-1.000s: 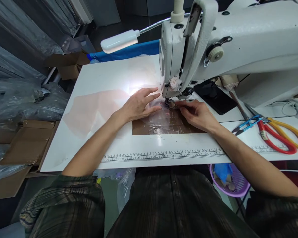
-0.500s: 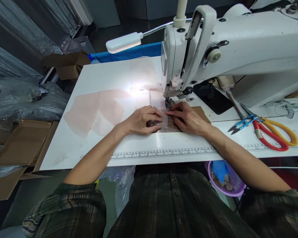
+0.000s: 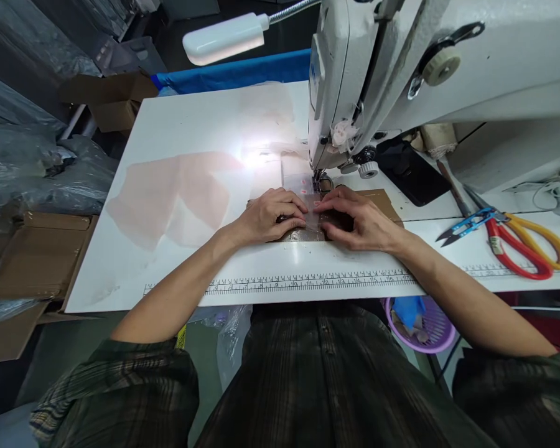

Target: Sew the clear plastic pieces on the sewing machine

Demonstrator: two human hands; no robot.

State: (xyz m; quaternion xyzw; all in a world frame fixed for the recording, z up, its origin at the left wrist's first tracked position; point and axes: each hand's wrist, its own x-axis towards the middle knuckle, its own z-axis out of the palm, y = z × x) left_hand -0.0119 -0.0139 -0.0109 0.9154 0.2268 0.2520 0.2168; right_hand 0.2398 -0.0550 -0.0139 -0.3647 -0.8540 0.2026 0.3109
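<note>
Under the sewing machine's presser foot [image 3: 318,180] lies a small piece of sheer, pale fabric [image 3: 313,221] with faint pink marks. My left hand [image 3: 273,214] has its bent fingertips and thumb closed down on the fabric's left edge. From the other side, my right hand [image 3: 361,218] grips the right edge, fingers curled and thumb beneath them. Brown, shiny material [image 3: 303,236] shows below the fabric between my hands. A brown flat piece [image 3: 383,202] sticks out behind my right hand. The fingers partly hide the fabric's edges.
The white sewing machine [image 3: 508,68] fills the upper right. A lamp [image 3: 224,38] lights the white table [image 3: 177,130], where sheer pink fabric [image 3: 168,193] lies. On the right are a black phone [image 3: 415,174], blue snips [image 3: 466,225] and scissors [image 3: 522,246]. A purple basket [image 3: 441,330] stands below.
My view has shifted closer to the machine. My right hand's thumb and fingers sit a little further apart; both hands remain on the fabric by the presser foot.
</note>
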